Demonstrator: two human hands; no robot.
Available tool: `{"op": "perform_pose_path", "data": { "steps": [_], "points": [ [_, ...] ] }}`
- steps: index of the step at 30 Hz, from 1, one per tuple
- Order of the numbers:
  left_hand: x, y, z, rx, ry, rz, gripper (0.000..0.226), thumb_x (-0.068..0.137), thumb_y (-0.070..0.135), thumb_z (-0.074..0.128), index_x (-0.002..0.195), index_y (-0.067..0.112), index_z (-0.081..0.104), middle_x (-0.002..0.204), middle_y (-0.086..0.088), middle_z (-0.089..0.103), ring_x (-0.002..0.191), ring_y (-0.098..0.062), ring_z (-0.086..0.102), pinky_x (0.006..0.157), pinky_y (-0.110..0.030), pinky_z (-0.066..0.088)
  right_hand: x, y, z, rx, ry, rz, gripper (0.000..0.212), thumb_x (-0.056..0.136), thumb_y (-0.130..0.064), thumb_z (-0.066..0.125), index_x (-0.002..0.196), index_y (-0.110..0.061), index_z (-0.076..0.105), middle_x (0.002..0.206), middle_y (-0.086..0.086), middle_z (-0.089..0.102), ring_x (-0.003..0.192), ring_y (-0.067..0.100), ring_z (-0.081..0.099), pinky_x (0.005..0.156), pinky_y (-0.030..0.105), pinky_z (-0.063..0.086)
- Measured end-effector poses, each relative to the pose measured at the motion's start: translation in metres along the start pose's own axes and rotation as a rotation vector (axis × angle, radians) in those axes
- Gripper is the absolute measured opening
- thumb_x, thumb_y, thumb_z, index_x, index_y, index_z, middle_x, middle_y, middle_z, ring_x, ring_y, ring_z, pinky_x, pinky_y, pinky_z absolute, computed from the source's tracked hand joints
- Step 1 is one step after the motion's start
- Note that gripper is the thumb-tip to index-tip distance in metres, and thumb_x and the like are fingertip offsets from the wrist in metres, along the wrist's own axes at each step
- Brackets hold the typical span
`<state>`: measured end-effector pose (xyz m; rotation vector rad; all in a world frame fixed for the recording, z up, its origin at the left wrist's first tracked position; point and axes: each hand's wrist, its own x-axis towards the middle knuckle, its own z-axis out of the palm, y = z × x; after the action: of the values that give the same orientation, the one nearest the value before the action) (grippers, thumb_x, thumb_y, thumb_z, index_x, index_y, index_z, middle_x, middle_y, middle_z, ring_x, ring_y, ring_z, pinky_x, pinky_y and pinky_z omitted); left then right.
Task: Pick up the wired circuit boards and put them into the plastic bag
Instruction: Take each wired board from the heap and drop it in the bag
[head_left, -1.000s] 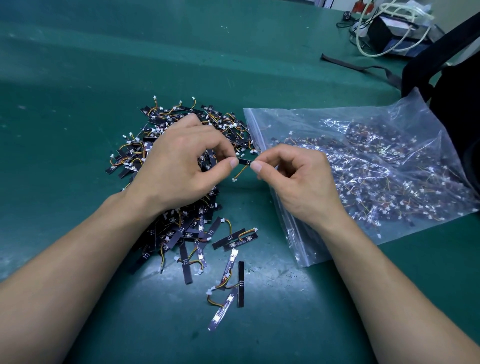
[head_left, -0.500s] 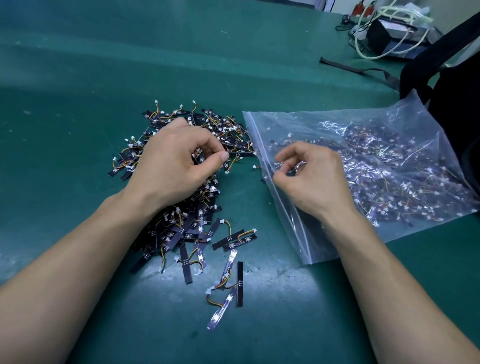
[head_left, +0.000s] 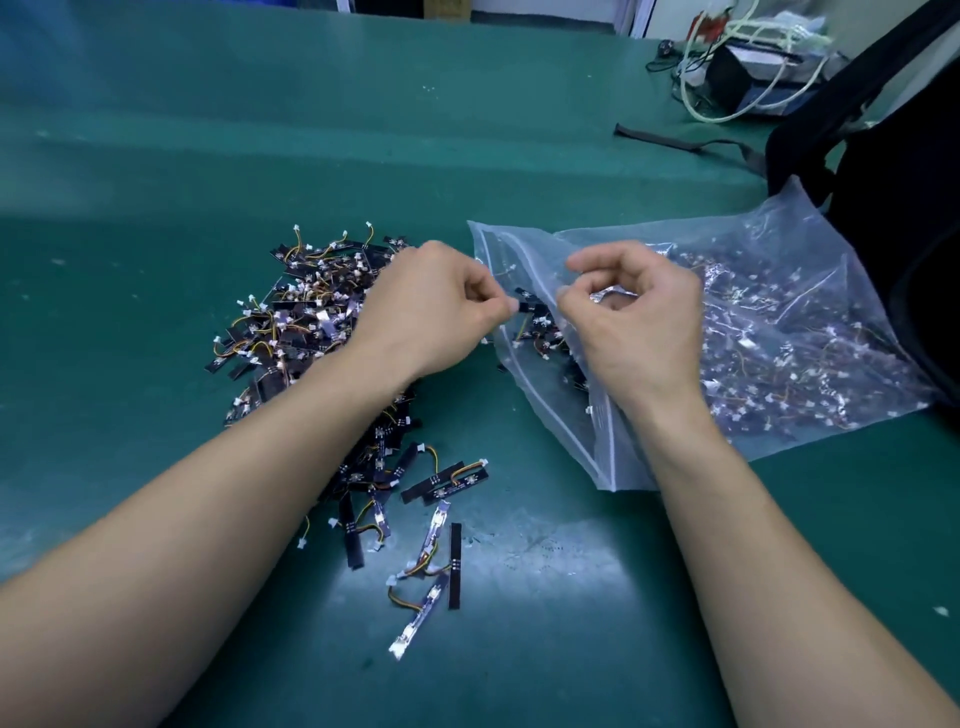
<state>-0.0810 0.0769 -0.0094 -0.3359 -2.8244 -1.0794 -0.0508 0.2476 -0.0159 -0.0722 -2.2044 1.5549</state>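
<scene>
Your left hand (head_left: 436, 312) pinches one wired circuit board (head_left: 525, 306) by its end at the mouth of the plastic bag (head_left: 779, 322), which lies toward the table's (head_left: 156, 156) right edge, while your right hand (head_left: 639, 332) pinches the bag's upper film, and the pile of boards (head_left: 306, 312) sits mid-table just left of it.

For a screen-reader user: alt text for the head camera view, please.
A left hand pinches a small black wired circuit board at the mouth of a clear plastic zip bag, which the right hand holds open. A pile of similar boards lies left of the bag on a green table.
</scene>
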Motion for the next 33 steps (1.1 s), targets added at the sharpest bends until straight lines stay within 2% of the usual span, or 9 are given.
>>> {"op": "perform_pose_path", "data": {
  "steps": [3,7,9,12,16,20,26,30,33],
  "points": [
    [0.008,0.020,0.019,-0.107,-0.039,-0.052,0.026,0.085,0.025,0.072,0.060,0.020,0.072,0.055,0.006,0.065,0.055,-0.012,0.053,0.056,-0.024,0.040,0.000,-0.001,-0.001,0.025,0.017,-0.020,0.024,0.078,-0.001,0.069,0.088,-0.023,0.072,0.073,-0.007,0.068,0.050,0.010,0.044,0.053,0.023,0.041],
    [0.012,0.029,0.030,-0.178,-0.118,-0.059,0.047,0.087,0.018,0.067,0.041,0.023,0.056,0.039,0.005,0.039,0.046,-0.011,0.028,0.046,-0.027,0.026,0.000,0.000,-0.001,0.030,0.015,-0.033,0.029,0.078,-0.001,0.067,0.085,-0.028,0.069,0.071,-0.008,0.066,0.052,0.012,0.048,0.055,0.027,0.043],
    [0.010,0.022,0.026,-0.127,-0.115,-0.021,0.038,0.089,0.024,0.069,0.050,0.024,0.065,0.046,0.008,0.051,0.050,-0.016,0.042,0.051,-0.029,0.036,0.000,0.002,0.000,0.014,0.004,-0.036,0.028,0.076,-0.003,0.068,0.085,-0.029,0.069,0.071,-0.009,0.067,0.052,0.012,0.049,0.057,0.026,0.043],
    [0.002,0.005,0.008,0.008,-0.067,0.043,0.013,0.090,0.035,0.072,0.087,0.026,0.081,0.077,0.007,0.075,0.077,-0.017,0.068,0.076,-0.034,0.054,-0.001,0.006,0.003,-0.028,-0.062,-0.035,0.024,0.076,-0.007,0.071,0.083,-0.030,0.069,0.066,-0.014,0.066,0.051,0.005,0.049,0.058,0.021,0.043],
    [-0.016,-0.020,-0.020,0.093,-0.053,0.155,0.014,0.089,0.039,0.073,0.089,0.027,0.080,0.073,0.012,0.071,0.071,-0.011,0.065,0.074,-0.031,0.053,-0.005,0.015,0.010,-0.186,-0.216,-0.040,0.021,0.079,-0.008,0.070,0.080,-0.029,0.070,0.069,-0.013,0.068,0.050,-0.002,0.050,0.059,0.016,0.043],
    [-0.033,-0.041,-0.035,0.178,-0.147,0.284,0.019,0.091,0.045,0.068,0.089,0.029,0.079,0.075,0.013,0.069,0.077,-0.015,0.061,0.078,-0.036,0.052,-0.011,0.021,0.015,-0.450,-0.413,-0.061,0.009,0.080,-0.018,0.074,0.085,-0.025,0.072,0.067,-0.016,0.068,0.062,0.000,0.060,0.070,0.033,0.057],
    [-0.045,-0.050,-0.042,0.157,-0.376,0.456,0.015,0.082,0.046,0.081,0.091,0.033,0.079,0.078,0.020,0.067,0.084,-0.007,0.050,0.082,-0.038,0.047,-0.010,0.025,0.016,-0.449,-0.409,-0.045,0.006,0.085,-0.032,0.077,0.087,-0.027,0.073,0.072,-0.023,0.068,0.059,-0.005,0.057,0.065,0.027,0.052],
    [-0.048,-0.052,-0.041,0.191,-0.476,0.479,0.021,0.076,0.051,0.083,0.093,0.040,0.078,0.084,0.021,0.064,0.091,0.001,0.045,0.086,-0.027,0.035,-0.010,0.027,0.016,-0.462,-0.405,-0.045,0.007,0.085,-0.033,0.077,0.086,-0.028,0.073,0.074,-0.026,0.068,0.059,-0.007,0.057,0.061,0.023,0.046],
    [-0.050,-0.053,-0.038,0.224,-0.496,0.488,0.012,0.080,0.048,0.081,0.088,0.041,0.076,0.084,0.021,0.063,0.093,0.002,0.043,0.084,-0.015,0.024,-0.009,0.028,0.016,-0.470,-0.405,-0.045,0.008,0.085,-0.035,0.077,0.088,-0.028,0.074,0.075,-0.025,0.068,0.061,-0.007,0.057,0.063,0.023,0.047]
  ]
}}
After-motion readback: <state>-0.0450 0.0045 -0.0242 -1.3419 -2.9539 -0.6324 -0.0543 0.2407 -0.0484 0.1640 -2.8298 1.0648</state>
